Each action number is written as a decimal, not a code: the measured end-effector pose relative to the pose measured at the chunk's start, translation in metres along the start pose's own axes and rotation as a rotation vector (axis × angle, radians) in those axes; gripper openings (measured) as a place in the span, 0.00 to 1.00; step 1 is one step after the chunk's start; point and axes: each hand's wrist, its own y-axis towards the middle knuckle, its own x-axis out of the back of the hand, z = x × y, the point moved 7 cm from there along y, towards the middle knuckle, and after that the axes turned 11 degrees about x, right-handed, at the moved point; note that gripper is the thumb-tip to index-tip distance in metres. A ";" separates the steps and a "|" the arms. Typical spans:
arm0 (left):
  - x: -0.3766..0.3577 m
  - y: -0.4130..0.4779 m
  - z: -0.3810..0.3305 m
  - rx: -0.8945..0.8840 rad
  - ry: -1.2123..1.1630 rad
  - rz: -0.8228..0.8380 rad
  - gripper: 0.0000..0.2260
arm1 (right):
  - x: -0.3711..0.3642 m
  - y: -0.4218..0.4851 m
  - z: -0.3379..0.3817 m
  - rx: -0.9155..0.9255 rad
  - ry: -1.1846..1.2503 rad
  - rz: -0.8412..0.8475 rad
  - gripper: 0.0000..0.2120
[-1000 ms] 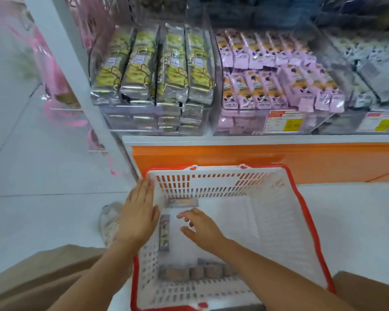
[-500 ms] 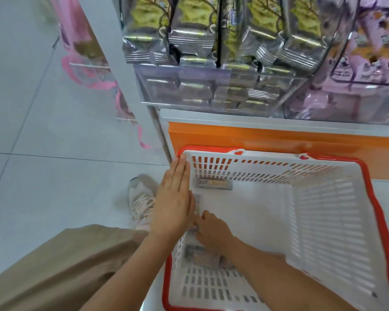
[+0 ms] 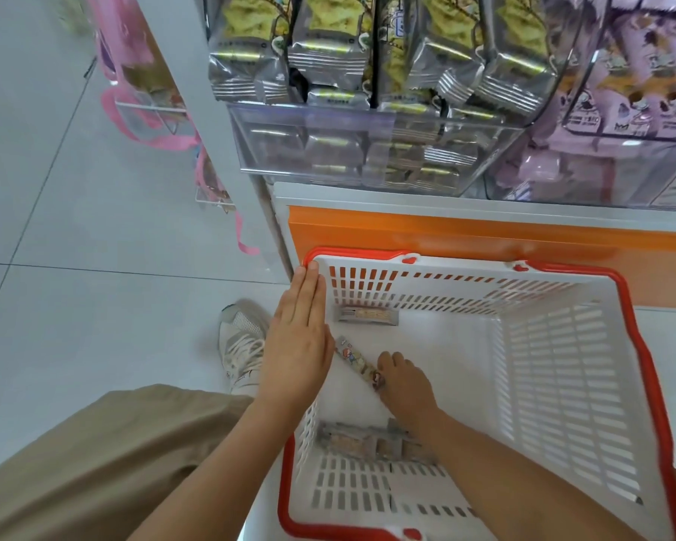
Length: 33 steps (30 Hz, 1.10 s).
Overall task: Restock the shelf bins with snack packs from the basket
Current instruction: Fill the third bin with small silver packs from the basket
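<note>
A white basket with a red rim (image 3: 586,365) stands on the floor below the shelf. My left hand (image 3: 297,345) lies flat with straight fingers on its left rim. Inside the basket my right hand (image 3: 402,380) pinches one end of a long thin snack pack (image 3: 354,355) lying at a slant on the bottom. Another thin pack (image 3: 367,316) lies against the far wall, and several more (image 3: 363,443) lie at the near wall, partly hidden by my right forearm. Above, a clear bin (image 3: 363,150) holds silver-green packs, and a second bin (image 3: 609,165) holds purple packs.
An orange panel (image 3: 465,236) runs under the shelf edge just behind the basket. My shoe (image 3: 241,345) and tan trouser leg (image 3: 106,462) are to the left of the basket. Pink-wrapped goods (image 3: 133,72) hang on the shelf's left side above white floor tiles.
The view has tipped down and closer to the basket. My right hand has gone to the basket's left side, taken hold of the slanted pack's end and drawn it away from the wall. My left hand stays on the rim.
</note>
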 end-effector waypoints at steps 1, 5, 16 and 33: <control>0.000 0.000 0.000 0.000 0.003 0.001 0.31 | 0.007 -0.002 0.004 0.015 -0.004 0.006 0.25; -0.001 -0.001 0.000 0.004 -0.002 0.014 0.30 | 0.004 0.001 0.020 0.170 0.033 0.086 0.22; -0.004 0.001 0.003 0.011 0.013 0.017 0.30 | 0.020 -0.004 0.014 0.211 0.081 0.017 0.17; 0.086 -0.014 -0.114 -0.356 -0.018 -0.266 0.24 | 0.232 -0.173 -0.054 0.030 0.462 -0.577 0.19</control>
